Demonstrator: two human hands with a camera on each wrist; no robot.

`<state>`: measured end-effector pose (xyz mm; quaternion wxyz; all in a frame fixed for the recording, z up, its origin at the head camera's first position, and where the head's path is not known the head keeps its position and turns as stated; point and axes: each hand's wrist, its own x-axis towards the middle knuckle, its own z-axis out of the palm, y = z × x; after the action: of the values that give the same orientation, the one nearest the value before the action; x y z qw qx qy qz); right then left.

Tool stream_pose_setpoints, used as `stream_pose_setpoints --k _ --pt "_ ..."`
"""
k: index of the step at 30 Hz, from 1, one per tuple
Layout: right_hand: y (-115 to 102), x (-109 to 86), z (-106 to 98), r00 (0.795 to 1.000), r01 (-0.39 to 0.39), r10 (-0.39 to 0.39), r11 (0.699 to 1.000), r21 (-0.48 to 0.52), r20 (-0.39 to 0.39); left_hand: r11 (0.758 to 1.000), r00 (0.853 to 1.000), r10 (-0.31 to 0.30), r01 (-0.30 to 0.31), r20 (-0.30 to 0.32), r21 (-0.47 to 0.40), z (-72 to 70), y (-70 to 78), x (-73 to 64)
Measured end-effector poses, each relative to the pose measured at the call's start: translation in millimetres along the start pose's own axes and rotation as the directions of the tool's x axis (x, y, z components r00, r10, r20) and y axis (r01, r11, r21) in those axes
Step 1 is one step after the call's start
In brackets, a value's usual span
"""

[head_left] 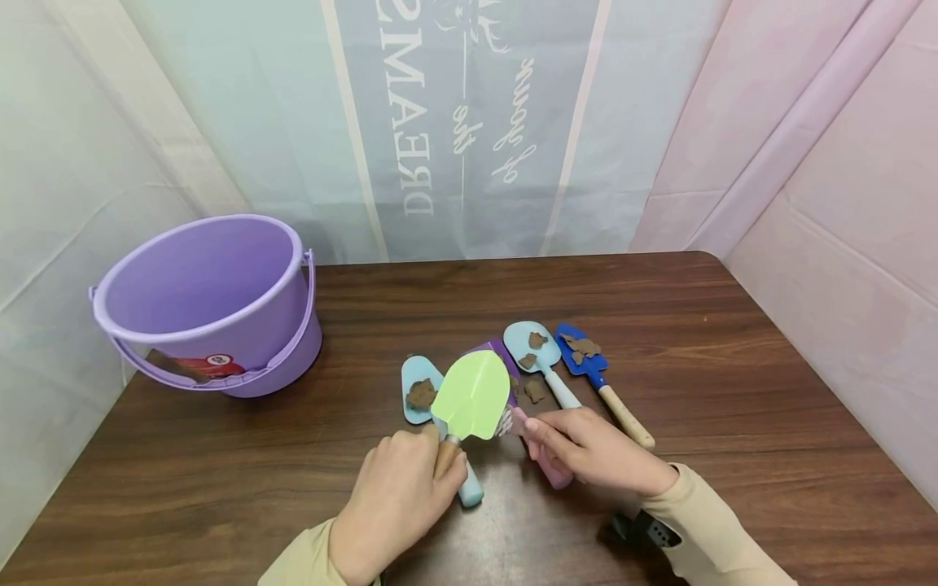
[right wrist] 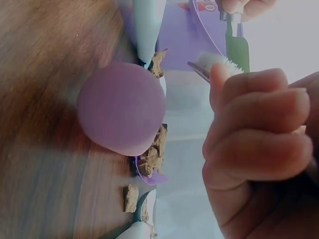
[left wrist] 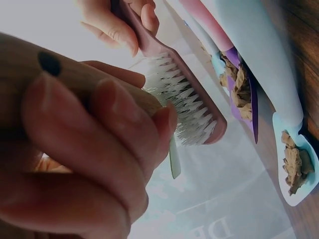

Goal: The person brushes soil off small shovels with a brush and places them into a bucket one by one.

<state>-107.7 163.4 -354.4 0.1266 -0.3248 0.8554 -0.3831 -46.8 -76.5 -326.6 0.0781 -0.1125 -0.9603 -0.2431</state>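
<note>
My left hand (head_left: 399,484) grips the wooden handle of a light green hand trowel (head_left: 479,387), its blade raised above the table. My right hand (head_left: 597,448) holds a pink brush with white bristles (left wrist: 187,99), which sits close to the trowel's lower blade edge and handle. Beneath, a pale blue trowel (head_left: 412,370) bears a brown clod (head_left: 421,395). Partly hidden behind the green blade lies a purple trowel (head_left: 497,350) with a pink handle (head_left: 557,474); brown pieces (left wrist: 242,92) rest on it.
A purple bucket (head_left: 274,370) with its handle down stands at the left. Another light blue trowel (head_left: 522,334) and a dark blue one with a wooden handle (head_left: 626,419) lie to the right, both carrying brown bits. A loose clod (head_left: 534,391) is on the wooden table (head_left: 733,391).
</note>
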Motion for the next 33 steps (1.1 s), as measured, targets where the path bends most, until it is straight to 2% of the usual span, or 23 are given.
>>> stream_pose_setpoints --k 8,22,33 --pt "1.5 0.1 -4.0 0.993 -0.086 0.087 0.996 0.02 -0.076 1.0 1.0 0.011 -0.01 -0.011 0.012 0.2 -0.3 -1.2" --pt "3.0 0.3 -9.0 0.983 -0.097 0.115 0.987 0.128 -0.143 0.999 1.0 0.027 -0.027 -0.006 0.019 1.1 -0.9 -2.2" --pt "0.6 -0.4 -15.7 0.953 -0.215 0.24 0.966 0.144 -0.184 0.999 0.999 0.037 -0.036 -0.015 0.017 2.9 0.1 -1.1"
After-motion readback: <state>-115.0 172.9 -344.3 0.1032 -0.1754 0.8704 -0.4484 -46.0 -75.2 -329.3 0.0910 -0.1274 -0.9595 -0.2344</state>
